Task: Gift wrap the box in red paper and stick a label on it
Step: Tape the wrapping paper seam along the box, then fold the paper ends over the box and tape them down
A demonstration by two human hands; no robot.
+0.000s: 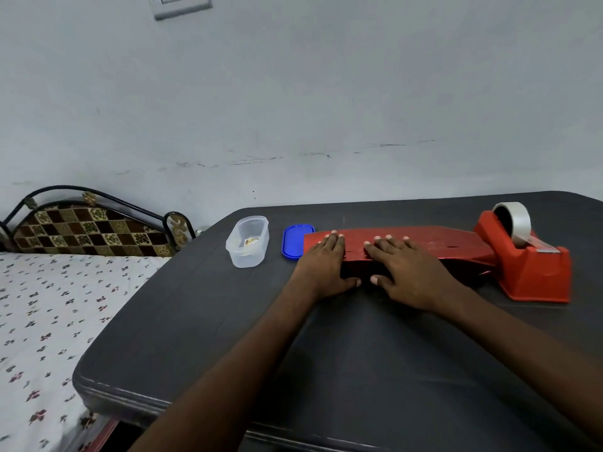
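Overhead, a pale wall (326, 93) backs one dark table (228, 337), with one bed (42, 305) at its left. One sheet of red paper (424, 243) lies across the far side, folded over the box beneath both hands. Left hand (323, 262) and right hand (408, 269) press flat on it, fingers straight. Nearby: one dispenser (535, 265), one tub (248, 243), one blue lid (293, 241).

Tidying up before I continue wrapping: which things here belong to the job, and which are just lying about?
For the job: red paper folded over the box, under both hands; tape dispenser; clear tub holding what may be the label.
Lying about: blue lid.
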